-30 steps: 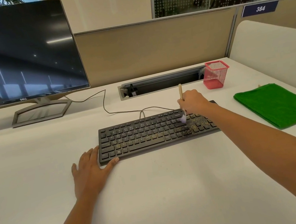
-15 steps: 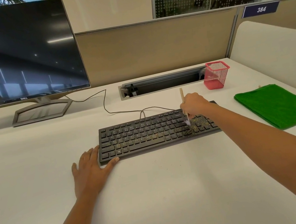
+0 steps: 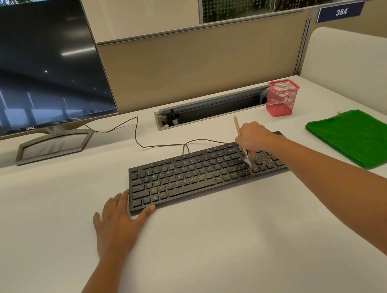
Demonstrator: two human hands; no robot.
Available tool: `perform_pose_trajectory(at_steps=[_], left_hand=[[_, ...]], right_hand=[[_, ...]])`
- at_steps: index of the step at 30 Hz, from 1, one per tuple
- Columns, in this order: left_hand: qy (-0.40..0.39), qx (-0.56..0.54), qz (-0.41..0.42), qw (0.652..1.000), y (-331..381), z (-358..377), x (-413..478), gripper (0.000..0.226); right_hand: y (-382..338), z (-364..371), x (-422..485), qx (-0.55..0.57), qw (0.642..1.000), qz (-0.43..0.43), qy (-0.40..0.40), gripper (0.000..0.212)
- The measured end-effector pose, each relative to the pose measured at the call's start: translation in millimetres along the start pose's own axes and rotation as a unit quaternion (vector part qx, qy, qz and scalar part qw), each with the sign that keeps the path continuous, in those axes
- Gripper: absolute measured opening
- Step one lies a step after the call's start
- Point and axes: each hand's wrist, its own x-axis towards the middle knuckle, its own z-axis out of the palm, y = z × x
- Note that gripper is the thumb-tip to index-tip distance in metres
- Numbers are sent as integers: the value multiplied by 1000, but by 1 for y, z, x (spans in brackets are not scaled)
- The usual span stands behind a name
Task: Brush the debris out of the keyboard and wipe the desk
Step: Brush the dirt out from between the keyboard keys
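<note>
Your right hand (image 3: 255, 137) is over the right part of the keyboard (image 3: 187, 177), its grip grasping a thin brush (image 3: 236, 127). The pale wooden handle sticks up past the knuckles toward the far edge of the surface (image 3: 204, 257). The bristles are down on the keys, just left of the right-hand key block.

Yellowish debris (image 3: 244, 173) is scattered over the keys there. It's thickest round the bristles & thins out toward the keyboard's middle.

Your left hand (image 3: 116, 223) lies flat on the surface at the keyboard's near-left corner, grip released. The fingers are straight along the left end, w/ the thumb along the near edge, touching the case.

The keyboard sits approx mid-surface, its long side roughly parallel to the near edge. Its cable (image 3: 138, 134) runs from the back edge toward the far left, to the monitor (image 3: 25, 68). That's a Dell w/ a dark screen, standing at the far-left corner.

A folded green cloth (image 3: 367, 138) lies flat by the right edge, apart from the keyboard & from both hands. A red mesh pen pot (image 3: 280, 98) stands toward the far-right corner, just beside the right end of the cable slot (image 3: 212, 109) set into the surface near the far edge. A beige partition (image 3: 199, 57) rises behind that edge, w/ a blue "384" plate (image 3: 340, 12) at its top right.
</note>
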Motion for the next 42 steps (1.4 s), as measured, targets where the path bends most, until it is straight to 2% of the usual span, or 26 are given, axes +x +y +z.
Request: perform_pose_trajectory(at_steps=[7,12,15,21,30,34,37,42], left_hand=[[-4,-6,-1,1000,2,-2,-1,85],[-1,-5,-2,1000,2,-3,-1,89],[1,-6,-2,1000,2,-3,-2,91],[-1,-8,-2,1000,4,-4,-2,91],[2,-9,-3,1000,2,-2,-1,78],[0,-6,-3,1000,1,-2,0,85],[3,-6,-2,1000,1,-1,-1,87],[-2,-4,-4,1000,2,-1,-1,88]], right_hand=[[-4,-3,0,50,992,-30,113,38],[0,2,-4,-27,998,-19,49,35],[-2,2,-5,-62,997,-12,38,29],[-9,-1,-5,-18,994,-51,100,36],[2,10,-14,-10,999,-27,33,33],[7,3,-16,47,994,-35,95,35],[8,5,-21,17,989,-32,142,38],[1,22,-29,16,991,-28,133,38]])
